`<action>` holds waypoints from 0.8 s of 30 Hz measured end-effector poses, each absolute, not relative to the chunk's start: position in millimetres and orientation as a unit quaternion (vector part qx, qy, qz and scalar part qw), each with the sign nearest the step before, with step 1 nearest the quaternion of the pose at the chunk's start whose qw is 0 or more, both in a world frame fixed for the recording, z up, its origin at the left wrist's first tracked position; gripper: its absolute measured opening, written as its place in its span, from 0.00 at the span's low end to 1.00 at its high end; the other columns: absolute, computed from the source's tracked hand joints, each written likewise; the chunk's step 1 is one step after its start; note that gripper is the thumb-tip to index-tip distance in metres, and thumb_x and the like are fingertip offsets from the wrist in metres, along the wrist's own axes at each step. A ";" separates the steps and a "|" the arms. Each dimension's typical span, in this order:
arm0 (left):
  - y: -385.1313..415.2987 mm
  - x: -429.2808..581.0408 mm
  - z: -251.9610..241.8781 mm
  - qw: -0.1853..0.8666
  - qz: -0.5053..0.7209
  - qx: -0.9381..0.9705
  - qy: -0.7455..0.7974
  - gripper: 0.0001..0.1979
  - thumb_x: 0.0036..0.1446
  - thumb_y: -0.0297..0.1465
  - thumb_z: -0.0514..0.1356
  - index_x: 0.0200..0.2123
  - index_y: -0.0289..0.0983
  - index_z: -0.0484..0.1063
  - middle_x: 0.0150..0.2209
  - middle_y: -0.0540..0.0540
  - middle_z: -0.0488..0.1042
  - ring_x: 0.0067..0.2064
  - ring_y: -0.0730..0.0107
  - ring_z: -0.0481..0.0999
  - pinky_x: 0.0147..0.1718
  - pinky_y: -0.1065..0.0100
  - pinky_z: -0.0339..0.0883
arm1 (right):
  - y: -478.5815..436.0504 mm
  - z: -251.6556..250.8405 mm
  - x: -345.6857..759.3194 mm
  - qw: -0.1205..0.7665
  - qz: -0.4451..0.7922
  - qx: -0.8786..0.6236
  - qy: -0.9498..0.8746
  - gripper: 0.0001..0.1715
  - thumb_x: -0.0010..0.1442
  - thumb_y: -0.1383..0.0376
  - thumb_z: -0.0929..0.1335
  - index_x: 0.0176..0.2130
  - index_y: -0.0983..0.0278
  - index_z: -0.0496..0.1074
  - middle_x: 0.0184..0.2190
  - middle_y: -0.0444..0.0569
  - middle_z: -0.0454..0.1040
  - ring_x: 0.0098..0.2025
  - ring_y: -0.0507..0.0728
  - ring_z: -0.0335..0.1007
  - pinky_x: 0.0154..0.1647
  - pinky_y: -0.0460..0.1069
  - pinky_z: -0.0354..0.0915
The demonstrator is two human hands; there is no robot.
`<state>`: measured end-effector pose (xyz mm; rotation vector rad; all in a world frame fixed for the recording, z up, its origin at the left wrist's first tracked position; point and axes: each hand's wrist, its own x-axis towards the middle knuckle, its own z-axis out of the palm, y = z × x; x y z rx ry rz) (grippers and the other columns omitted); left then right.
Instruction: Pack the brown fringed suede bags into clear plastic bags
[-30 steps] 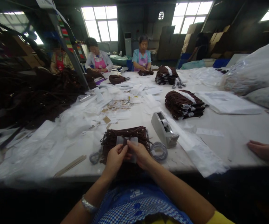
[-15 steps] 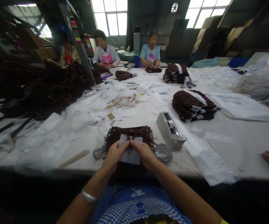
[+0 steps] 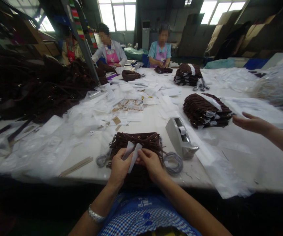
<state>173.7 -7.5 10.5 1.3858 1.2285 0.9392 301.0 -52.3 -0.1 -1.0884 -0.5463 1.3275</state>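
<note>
Folded white paper (image 3: 135,158) is gripped by the left hand (image 3: 118,167), lower centre of the frame, long side slanting up-right over the brown bag (image 3: 149,139); its right edge seems pinched by the right hand (image 3: 152,164), fingertips kinda hidden though.

No legible text, brand or number anywhere. Marks seen, all unreadable: 1 white logo-like mark (image 3: 144,203) on the wearer's blue apron (image 3: 129,216), letter-like strokes, can't make out characters. 1 small pale mark on the pink apron (image 3: 112,59) across the table (image 3: 153,121), too small. Another on the lilac apron (image 3: 161,56), same. Faint grey patches, maybe print, on the flat white plastic (image 3: 252,105) at right, blurred. Brownish print-like marks on the small packets (image 3: 131,105) mid-table, too fine to read.
</note>
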 end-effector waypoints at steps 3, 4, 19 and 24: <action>-10.4 167.2 11.9 0.450 0.394 0.624 0.503 0.14 0.56 0.40 0.62 0.39 0.37 0.78 0.38 0.45 0.79 0.41 0.62 0.77 0.43 0.65 0.68 | -51.2 -2.8 294.4 0.613 0.528 -0.523 -0.268 0.20 0.52 0.52 0.74 0.34 0.66 0.75 0.20 0.42 0.71 0.24 0.52 0.69 0.29 0.47 0.68; -10.9 165.0 13.1 0.435 0.395 0.643 0.492 0.13 0.59 0.40 0.60 0.39 0.37 0.78 0.39 0.45 0.79 0.43 0.62 0.77 0.45 0.65 0.67 | -51.2 -3.4 293.1 0.611 0.515 -0.534 -0.276 0.20 0.53 0.52 0.74 0.33 0.66 0.74 0.20 0.42 0.71 0.23 0.52 0.69 0.28 0.47 0.67; -18.1 165.7 17.4 0.255 0.435 0.707 0.496 0.08 0.58 0.33 0.61 0.38 0.40 0.80 0.36 0.45 0.77 0.40 0.61 0.75 0.44 0.63 0.67 | -49.1 3.3 285.1 0.611 0.518 -0.548 -0.240 0.19 0.48 0.54 0.76 0.27 0.64 0.71 0.18 0.42 0.72 0.21 0.51 0.67 0.27 0.46 0.62; -23.9 163.5 12.3 0.116 0.379 0.794 0.461 0.13 0.62 0.28 0.57 0.47 0.41 0.78 0.39 0.43 0.77 0.43 0.60 0.73 0.45 0.62 0.66 | -50.1 -3.7 283.9 0.624 0.536 -0.524 -0.221 0.19 0.47 0.54 0.77 0.28 0.64 0.72 0.21 0.43 0.74 0.24 0.52 0.70 0.30 0.47 0.66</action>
